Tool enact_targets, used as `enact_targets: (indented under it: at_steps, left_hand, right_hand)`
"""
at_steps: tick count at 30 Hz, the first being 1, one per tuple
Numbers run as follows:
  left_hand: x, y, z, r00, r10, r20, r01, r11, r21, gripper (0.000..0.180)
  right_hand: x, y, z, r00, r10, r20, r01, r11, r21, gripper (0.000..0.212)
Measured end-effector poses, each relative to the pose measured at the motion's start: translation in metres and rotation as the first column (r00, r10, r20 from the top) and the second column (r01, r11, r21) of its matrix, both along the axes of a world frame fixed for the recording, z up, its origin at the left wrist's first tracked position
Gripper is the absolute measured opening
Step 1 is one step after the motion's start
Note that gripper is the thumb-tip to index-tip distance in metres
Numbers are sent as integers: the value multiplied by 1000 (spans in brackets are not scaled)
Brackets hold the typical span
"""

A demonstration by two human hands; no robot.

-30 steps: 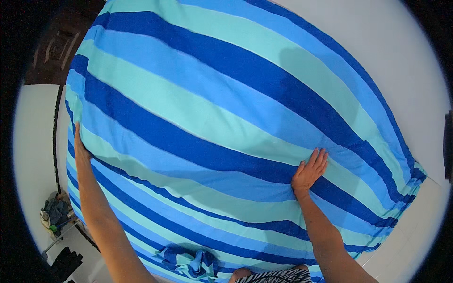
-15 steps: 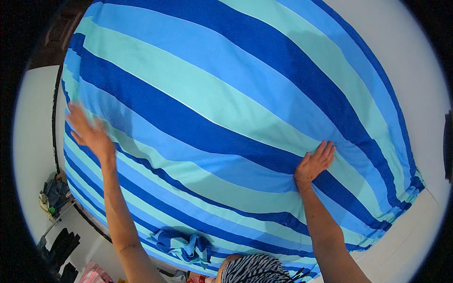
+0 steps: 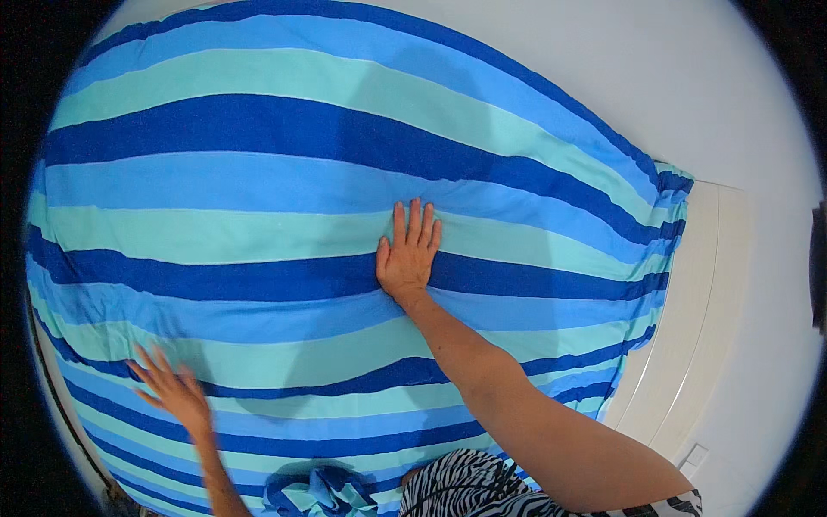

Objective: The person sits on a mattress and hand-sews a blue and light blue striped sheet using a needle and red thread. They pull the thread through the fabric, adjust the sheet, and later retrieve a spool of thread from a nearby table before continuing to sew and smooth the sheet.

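A sheet (image 3: 284, 189) striped in dark blue, light blue and pale green covers the bed. My right hand (image 3: 408, 258) lies flat on it near the middle, fingers stretched out over a pale green and a dark blue stripe, and the cloth dips and creases around it. My left hand (image 3: 174, 393) is at the lower left, over the near stripes, with its fingers spread and nothing in them. Whether it touches the cloth I cannot tell. A crumpled bundle of the same striped cloth (image 3: 320, 493) rests at the near edge, left of my zebra-patterned clothing (image 3: 465, 482).
At the right end, where the sheet is gathered over the corner, stands a pale headboard (image 3: 680, 319). A white wall (image 3: 603, 77) runs along the far side. A small white fitting (image 3: 693, 457) is at the lower right.
My view has turned to the right, so the headboard end shows more. My left hand has come nearer to me. The right hand stays pressed flat on the same stripes.
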State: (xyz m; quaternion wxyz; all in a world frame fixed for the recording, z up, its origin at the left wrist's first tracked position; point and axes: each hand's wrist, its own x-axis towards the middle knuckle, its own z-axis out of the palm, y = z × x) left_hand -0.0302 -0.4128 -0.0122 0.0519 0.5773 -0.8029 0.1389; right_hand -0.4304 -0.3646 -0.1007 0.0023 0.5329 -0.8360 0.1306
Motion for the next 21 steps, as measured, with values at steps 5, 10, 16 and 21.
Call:
enact_targets:
  at_steps: [5, 10, 16, 21]
  left_hand:
    - [8, 246, -39, 705, 538, 463, -681, 328, 655, 71]
    - [46, 306, -121, 752, 596, 281, -628, 520, 579, 88]
    - [43, 309, -136, 843, 537, 43, -468, 690, 553, 88]
    - [94, 326, -171, 967, 245, -70, -237, 966, 107, 87]
  right_hand:
    - [1, 0, -8, 998, -10, -60, 5, 996, -84, 58]
    - [8, -3, -15, 992, -6, -123, -11, 990, -142, 56]
    - [-3, 1, -21, 977, 7, -212, -47, 982, -182, 54]
    - [11, 43, -2, 980, 201, 4, -199, 971, -131, 52]
